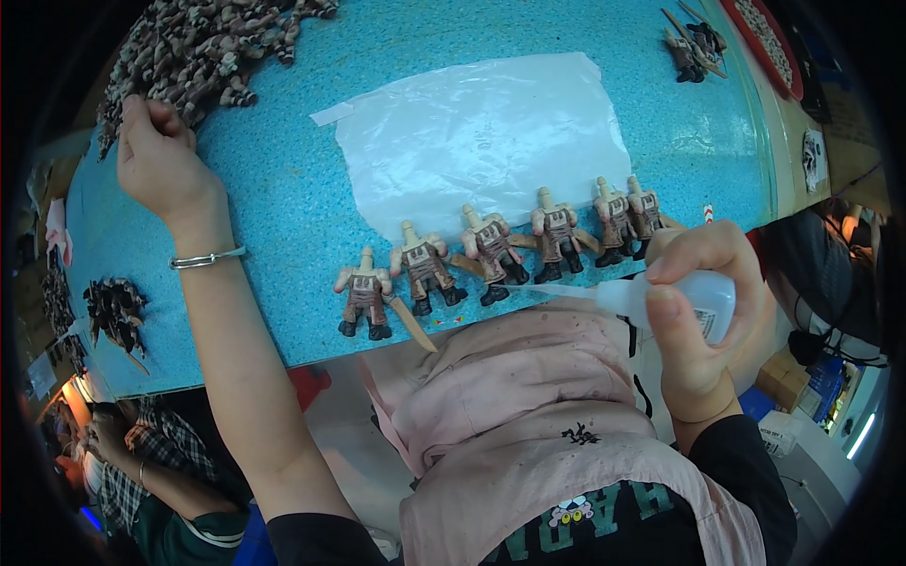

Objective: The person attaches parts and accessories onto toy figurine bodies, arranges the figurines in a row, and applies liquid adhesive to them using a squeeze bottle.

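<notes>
In my right hand [703, 311] is a small white squeeze bottle [713, 300] with a long thin nozzle, held level. Its tip points left, close to the feet of a headless toy figure [491, 243]. Several such figures stand in a row along the near table edge, with bare neck pegs, brown clothes and black boots. A flat tan piece [411, 325] lies against the leftmost figure [365, 294]. My left hand [165, 156] reaches the near edge of a heap of small brown and grey toy parts [212, 57]. Its fingers are curled closed, and what they hold is hidden.
A clear plastic sheet [481, 132] lies flat on the blue table [293, 179]. At the far right are a few dark figure parts [694, 52] and a red tray [769, 47] of small pieces. Dark parts [115, 311] lie at the left. Another person [175, 472] sits lower left.
</notes>
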{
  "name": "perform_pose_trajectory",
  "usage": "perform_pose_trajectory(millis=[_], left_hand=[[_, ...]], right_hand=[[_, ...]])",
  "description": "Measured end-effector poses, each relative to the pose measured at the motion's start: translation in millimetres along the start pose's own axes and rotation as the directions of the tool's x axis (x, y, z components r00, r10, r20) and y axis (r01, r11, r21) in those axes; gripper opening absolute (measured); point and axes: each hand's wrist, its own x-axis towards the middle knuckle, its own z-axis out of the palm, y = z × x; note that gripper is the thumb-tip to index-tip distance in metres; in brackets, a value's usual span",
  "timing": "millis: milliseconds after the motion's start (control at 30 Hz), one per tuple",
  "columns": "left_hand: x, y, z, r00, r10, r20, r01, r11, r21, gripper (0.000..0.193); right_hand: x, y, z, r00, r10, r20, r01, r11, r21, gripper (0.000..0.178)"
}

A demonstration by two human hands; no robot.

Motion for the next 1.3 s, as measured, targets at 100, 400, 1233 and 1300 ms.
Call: perform_pose_trajectory(millis=[100,400,1233,1300], left_hand=[[0.0,0.7,1.1,1.0,-0.004,0.011,0.004,1.0,0.013,0.033],[1.5,-0.9,-0.1,1.0,-0.011,0.025,0.011,1.0,0.015,0.033],[2.7,0.1,-1.0,0.999,-0.016,0.041,0.014,0.999,0.035,0.034],[2.5,0.6,-0.6,0.999,-0.015,0.04,0.013,0.999,0.038,0.034]], right_hand=[[-4.8,-1.0,-10.4,0.998,0.036,-0.045,-0.038,0.999,-0.028,0.016],[-5.0,4.0,-14.7,0.996,0.087,-0.018,-0.088,0.994,-0.065,0.013],[-7.1,4.0,-27.9,0.996,0.067,-0.054,-0.07,0.996,-0.057,0.012],[-10.7,4.0,-35.2,0.995,0.077,-0.06,-0.081,0.995,-0.065,0.012]])
